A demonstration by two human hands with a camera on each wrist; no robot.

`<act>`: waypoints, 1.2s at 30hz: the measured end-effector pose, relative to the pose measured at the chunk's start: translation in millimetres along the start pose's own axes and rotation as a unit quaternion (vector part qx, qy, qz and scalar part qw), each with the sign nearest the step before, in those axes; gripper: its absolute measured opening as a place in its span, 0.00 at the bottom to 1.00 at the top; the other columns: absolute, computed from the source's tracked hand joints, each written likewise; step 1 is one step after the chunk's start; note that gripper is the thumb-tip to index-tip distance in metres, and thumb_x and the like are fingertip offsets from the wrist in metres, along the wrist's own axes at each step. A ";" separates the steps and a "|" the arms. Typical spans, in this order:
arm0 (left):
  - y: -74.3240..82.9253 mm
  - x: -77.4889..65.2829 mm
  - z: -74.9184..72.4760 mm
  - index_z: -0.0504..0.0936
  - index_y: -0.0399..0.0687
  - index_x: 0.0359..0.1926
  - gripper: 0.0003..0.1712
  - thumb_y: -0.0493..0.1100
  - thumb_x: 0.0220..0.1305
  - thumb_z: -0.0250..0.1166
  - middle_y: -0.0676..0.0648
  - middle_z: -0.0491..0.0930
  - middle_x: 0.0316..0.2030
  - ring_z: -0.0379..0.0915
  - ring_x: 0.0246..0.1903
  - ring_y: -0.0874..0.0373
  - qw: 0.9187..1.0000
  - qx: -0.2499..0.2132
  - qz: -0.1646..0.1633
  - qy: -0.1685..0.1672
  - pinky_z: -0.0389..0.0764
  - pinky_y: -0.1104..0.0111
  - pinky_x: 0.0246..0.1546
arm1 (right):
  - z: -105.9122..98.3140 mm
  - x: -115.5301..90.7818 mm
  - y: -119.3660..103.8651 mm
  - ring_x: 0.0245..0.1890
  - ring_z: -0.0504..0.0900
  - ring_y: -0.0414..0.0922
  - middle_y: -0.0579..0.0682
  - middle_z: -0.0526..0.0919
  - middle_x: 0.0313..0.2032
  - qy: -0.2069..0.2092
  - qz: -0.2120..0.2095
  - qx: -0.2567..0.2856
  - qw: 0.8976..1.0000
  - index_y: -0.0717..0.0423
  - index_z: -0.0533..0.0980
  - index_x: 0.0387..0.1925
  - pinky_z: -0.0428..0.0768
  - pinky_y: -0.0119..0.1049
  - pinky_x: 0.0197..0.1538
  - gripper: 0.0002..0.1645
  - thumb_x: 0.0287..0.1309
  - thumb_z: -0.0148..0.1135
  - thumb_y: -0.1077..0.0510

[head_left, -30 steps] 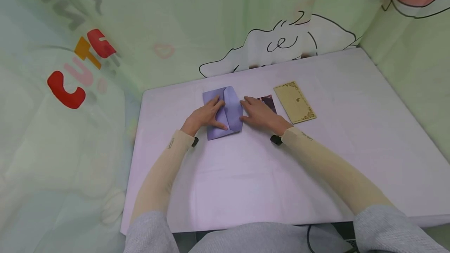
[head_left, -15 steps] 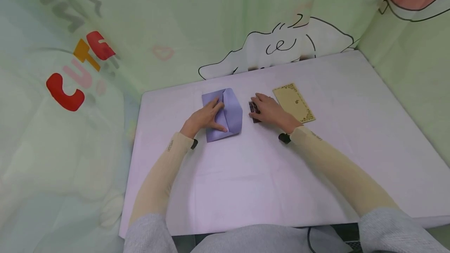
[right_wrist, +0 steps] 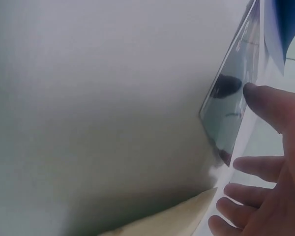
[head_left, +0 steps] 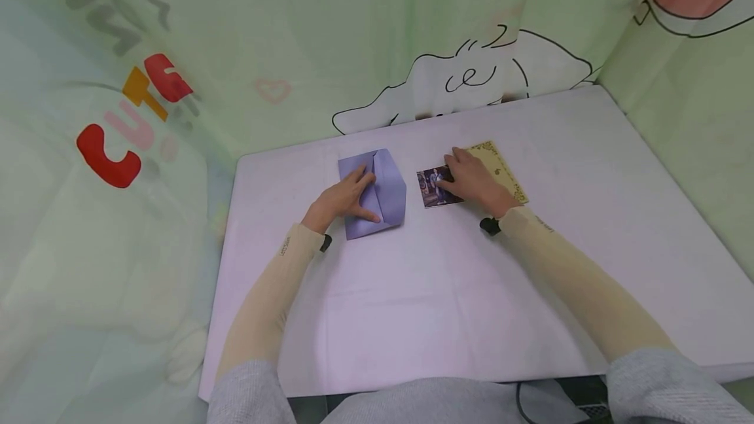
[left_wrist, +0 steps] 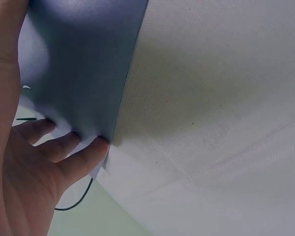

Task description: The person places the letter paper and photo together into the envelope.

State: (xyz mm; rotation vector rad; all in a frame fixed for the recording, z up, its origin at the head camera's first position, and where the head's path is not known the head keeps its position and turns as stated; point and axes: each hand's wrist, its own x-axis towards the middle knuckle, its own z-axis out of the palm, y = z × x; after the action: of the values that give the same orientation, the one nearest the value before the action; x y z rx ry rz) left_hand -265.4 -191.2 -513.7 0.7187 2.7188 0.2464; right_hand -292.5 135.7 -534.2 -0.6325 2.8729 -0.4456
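A lilac envelope (head_left: 391, 182) with its flap unfolded lies left of centre on the table. My left hand (head_left: 341, 200) rests on it, fingers spread; the left wrist view shows straight fingertips on the envelope paper (left_wrist: 83, 73). To the right lies a dark glossy photo (head_left: 434, 190), partly beneath my right hand (head_left: 476, 180). In the right wrist view, my right thumb touches the shiny photo surface (right_wrist: 226, 113) while the other fingers extend apart past its edge. A yellow card (head_left: 495, 161) with an ornate brown border is partly covered by the right hand.
The pale tablecloth (head_left: 383, 306) spreads under everything. Green printed curtains (head_left: 294, 31) hang behind the table and along its sides. A dark cable (head_left: 518, 401) runs by the person's lap at the front edge.
My right hand has moved right, away from the envelope flap, over the photo and onto the yellow card's near side. More of the photo shows now. The left hand has stayed on the envelope.
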 end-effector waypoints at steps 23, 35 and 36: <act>2.2 2.3 -1.3 0.57 0.55 0.69 0.58 0.74 0.45 0.73 0.33 0.44 0.79 0.48 0.77 0.40 1.000 0.000 -0.006 -0.005 0.67 0.49 0.70 | -4.8 -0.1 -7.3 0.48 0.73 0.61 0.66 0.75 0.46 0.054 0.035 0.059 0.996 0.66 0.64 0.51 0.72 0.56 0.53 0.23 0.66 0.64 0.56; 0.1 0.2 1.5 0.57 0.56 0.69 0.58 0.76 0.45 0.72 0.34 0.45 0.79 0.49 0.77 0.42 1.000 0.008 -0.008 -0.008 0.68 0.50 0.70 | -12.6 0.2 -4.1 0.49 0.77 0.61 0.71 0.78 0.49 0.050 0.036 0.184 0.981 0.72 0.70 0.55 0.76 0.54 0.55 0.17 0.67 0.47 0.70; -0.3 0.3 1.8 0.57 0.55 0.69 0.58 0.75 0.45 0.72 0.34 0.45 0.79 0.49 0.77 0.41 1.000 0.007 -0.007 -0.007 0.68 0.50 0.69 | -12.6 0.5 -3.3 0.50 0.77 0.62 0.71 0.78 0.49 0.054 0.039 0.184 0.981 0.72 0.71 0.55 0.76 0.55 0.56 0.17 0.68 0.47 0.70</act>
State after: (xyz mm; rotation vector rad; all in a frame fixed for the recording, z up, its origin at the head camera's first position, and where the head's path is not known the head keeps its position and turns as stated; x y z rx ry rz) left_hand -265.2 -191.1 -515.5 0.7018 2.7140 0.2183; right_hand -294.5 135.9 -521.3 -0.4403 2.7880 -0.9967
